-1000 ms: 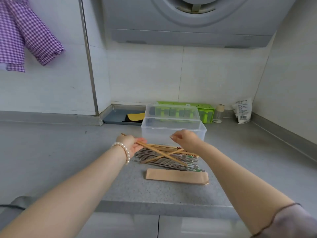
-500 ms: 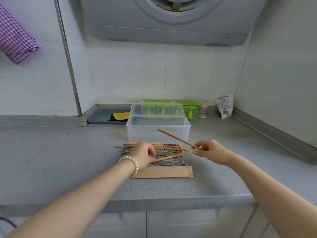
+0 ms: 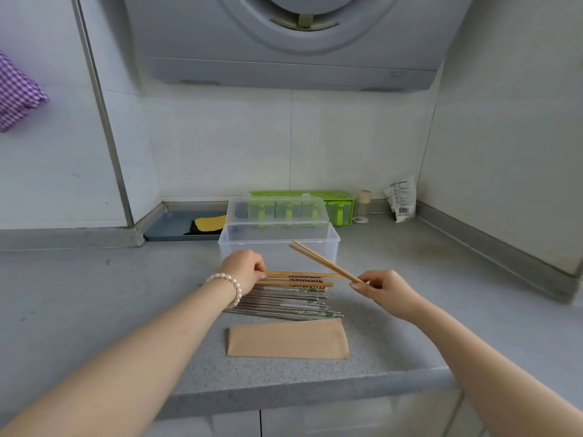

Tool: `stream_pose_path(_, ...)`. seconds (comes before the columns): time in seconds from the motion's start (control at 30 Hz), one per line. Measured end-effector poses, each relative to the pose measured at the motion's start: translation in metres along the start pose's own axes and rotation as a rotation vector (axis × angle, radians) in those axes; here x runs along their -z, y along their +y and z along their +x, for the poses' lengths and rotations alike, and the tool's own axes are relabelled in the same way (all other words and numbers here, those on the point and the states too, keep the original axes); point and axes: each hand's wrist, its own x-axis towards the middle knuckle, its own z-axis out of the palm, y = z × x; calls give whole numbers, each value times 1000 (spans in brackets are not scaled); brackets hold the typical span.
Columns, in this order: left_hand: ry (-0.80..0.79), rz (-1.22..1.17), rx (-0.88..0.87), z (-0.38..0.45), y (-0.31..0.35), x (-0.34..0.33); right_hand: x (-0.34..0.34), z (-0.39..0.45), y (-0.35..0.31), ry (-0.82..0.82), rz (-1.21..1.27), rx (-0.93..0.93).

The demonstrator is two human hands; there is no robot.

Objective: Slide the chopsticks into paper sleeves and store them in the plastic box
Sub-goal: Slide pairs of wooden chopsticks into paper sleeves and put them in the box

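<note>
Grey speckled tabletop (image 3: 79,304) carries all task items, set against a white tiled wall below a grey appliance.

A pair of wooden chopsticks (image 3: 325,261) is pinched at its near end by the right hand (image 3: 383,288), fingers curled round it; the far ends rise obliquely in front of the clear plastic box (image 3: 279,247). The remaining chopsticks (image 3: 290,298), wooden ones behind and metal ones in front, lie in a flat row just in front of the box. The left hand (image 3: 244,269) is curled over the left end of this row, its fingertips on a wooden stick; whether that stick is gripped or merely touched cannot be told. A stack of brown paper sleeves (image 3: 287,339) lies near the tabletop edge, just in front of the row. The box stands open, its lid raised behind, and appears to hold nothing.

For the step in hand, the two sticks should be levelled tip to tip before insertion. One sleeve should be separated from the stack and its mouth held open by the left hand. The pair should be fed in straight, so that the paper is not creased or torn.

Compared with half a second before, the right hand now holds two aligned sticks instead of one, the stick formerly gripped by the left hand having been passed over.
</note>
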Motion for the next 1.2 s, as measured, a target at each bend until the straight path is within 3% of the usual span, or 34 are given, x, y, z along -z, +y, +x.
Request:
stream_pose_path(0.13, 28, 111, -5, 5, -10, -11, 5, -5, 17, 17, -72, -14)
stream_pose_path(0.23, 29, 44, -161, -13, 4, -13, 9, -8, 31, -2, -202, -27)
stream_pose_path(0.37, -173, 46, -403, -49, 28, -12, 8, -12, 38, -24, -269, 5)
stream_pose_path(0.47, -262, 81, -471, -68, 28, -16, 3, -12, 40, 13, -312, 83)
stream_pose_path(0.7, -238, -5, -373, -77, 9, -21, -3, -9, 30, 7, -367, 83)
stream_pose_path(0.87, -182, -93, -299, -77, 3, -21, -7, -13, 10, 126, -173, 89)
stream_pose_path(1.03, -147, -138, -266, -82, 5, -27, -28, -21, -28, -121, -120, 107)
stream_pose_path(1.2, -106, -135, -270, -86, 4, -26, -48, -18, -46, -117, -216, 118)
